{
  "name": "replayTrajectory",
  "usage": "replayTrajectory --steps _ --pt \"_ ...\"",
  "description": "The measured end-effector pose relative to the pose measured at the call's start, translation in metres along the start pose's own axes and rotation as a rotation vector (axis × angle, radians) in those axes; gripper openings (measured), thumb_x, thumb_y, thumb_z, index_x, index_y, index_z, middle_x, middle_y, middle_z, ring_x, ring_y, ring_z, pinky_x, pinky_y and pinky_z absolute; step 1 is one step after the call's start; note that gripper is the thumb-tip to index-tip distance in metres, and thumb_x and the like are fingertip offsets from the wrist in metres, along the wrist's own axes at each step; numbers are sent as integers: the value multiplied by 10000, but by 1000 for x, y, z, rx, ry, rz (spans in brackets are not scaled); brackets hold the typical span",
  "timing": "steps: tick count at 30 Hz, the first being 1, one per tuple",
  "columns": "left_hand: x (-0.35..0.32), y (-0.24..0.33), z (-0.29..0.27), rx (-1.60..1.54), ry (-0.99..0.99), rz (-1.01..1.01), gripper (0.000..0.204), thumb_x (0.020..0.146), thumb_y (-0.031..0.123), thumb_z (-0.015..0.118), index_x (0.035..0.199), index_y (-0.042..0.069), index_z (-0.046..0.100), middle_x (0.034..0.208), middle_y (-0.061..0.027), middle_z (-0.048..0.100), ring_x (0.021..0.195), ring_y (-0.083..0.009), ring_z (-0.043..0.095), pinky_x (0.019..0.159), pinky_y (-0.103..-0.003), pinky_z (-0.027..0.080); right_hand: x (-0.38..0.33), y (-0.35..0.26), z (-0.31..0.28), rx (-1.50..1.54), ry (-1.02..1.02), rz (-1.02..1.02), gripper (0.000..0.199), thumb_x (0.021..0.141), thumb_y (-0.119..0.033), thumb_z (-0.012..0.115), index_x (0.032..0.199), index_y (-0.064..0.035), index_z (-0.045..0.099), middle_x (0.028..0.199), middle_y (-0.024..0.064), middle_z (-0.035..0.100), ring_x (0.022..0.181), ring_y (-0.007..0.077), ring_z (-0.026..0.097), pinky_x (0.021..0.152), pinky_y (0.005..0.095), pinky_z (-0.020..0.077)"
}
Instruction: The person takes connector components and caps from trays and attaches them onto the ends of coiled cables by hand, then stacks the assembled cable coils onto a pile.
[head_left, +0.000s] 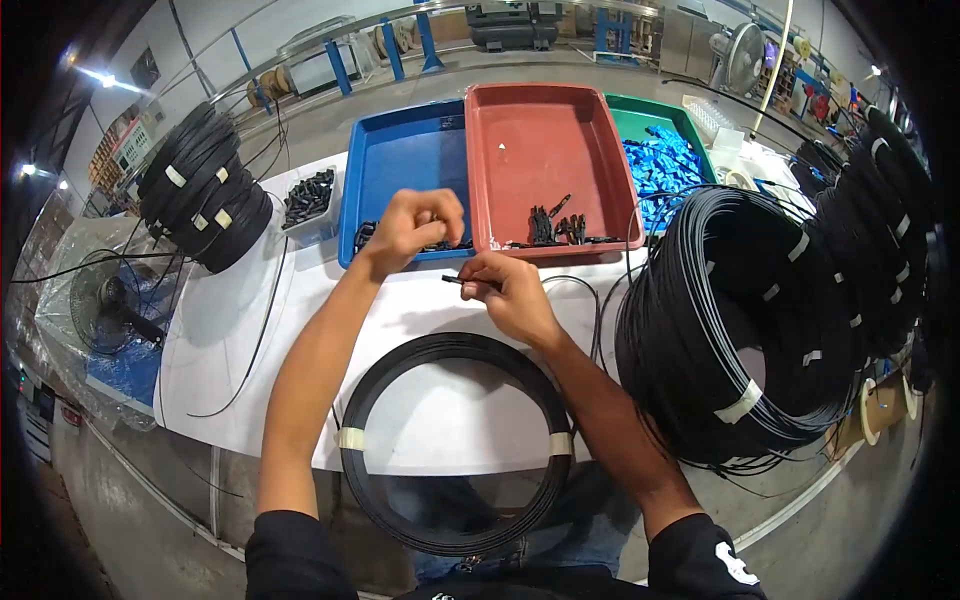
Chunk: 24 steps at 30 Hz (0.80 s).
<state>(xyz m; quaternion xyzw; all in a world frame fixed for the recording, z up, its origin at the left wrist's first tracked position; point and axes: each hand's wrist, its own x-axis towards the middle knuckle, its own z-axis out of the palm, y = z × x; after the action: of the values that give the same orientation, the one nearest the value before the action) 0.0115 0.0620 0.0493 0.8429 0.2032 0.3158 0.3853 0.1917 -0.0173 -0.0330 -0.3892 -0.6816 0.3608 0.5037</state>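
My right hand [512,298] is pinching a small black rod-like piece [452,279] above the white table, just in front of the red tray. My left hand [412,232] is raised over the near edge of the blue tray [400,150]. Its fingers are curled together, and whatever they may hold is hidden. Between my forearms lies a coil of black cable [357,395], bound with cream tape on two sides, its near part overhanging the table edge above my lap. Small black parts lie along the near side of the red tray [545,130] and in the blue tray.
A green tray [630,103] of blue pieces [660,165] stands far right. Large black cable coils [665,330] crowd the right side; more coils [200,190] are stacked at left beside a clear box of black parts [310,198]. A loose cable [262,335] crosses the table [220,350].
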Motion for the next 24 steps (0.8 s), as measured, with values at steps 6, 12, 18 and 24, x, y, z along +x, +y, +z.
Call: replayTrajectory --steps 6,12,18,24 --pt "-51 -38 23 -945 211 222 89 807 -9 587 858 -26 658 891 -76 531 820 -194 563 786 -305 456 -4 -9 8 315 122 -96 197 876 36 696 1072 12 701 885 98 742 820 105 680 753 251 526" --pt "-60 -42 28 -805 298 148 254 848 -51 643 1098 -18 676 990 -78 595 877 -195 645 759 -283 488 -5 -11 4 227 194 -131 193 869 42 709 1061 18 715 929 101 753 888 116 706 804 259 549" --pt "-61 -37 31 -444 418 75 333 875 -96 663 1153 31 533 1010 -119 682 889 -189 707 833 -309 595 -4 -21 1 123 180 -176 208 850 74 706 1047 10 722 924 102 754 862 114 710 777 255 559" --pt "-60 -31 35 -443 397 36 370 863 -11 720 1153 46 498 938 -128 708 843 -167 700 791 -285 587 -3 -12 0 41 168 -191 211 834 82 711 1031 10 730 930 109 758 821 115 712 704 251 555"
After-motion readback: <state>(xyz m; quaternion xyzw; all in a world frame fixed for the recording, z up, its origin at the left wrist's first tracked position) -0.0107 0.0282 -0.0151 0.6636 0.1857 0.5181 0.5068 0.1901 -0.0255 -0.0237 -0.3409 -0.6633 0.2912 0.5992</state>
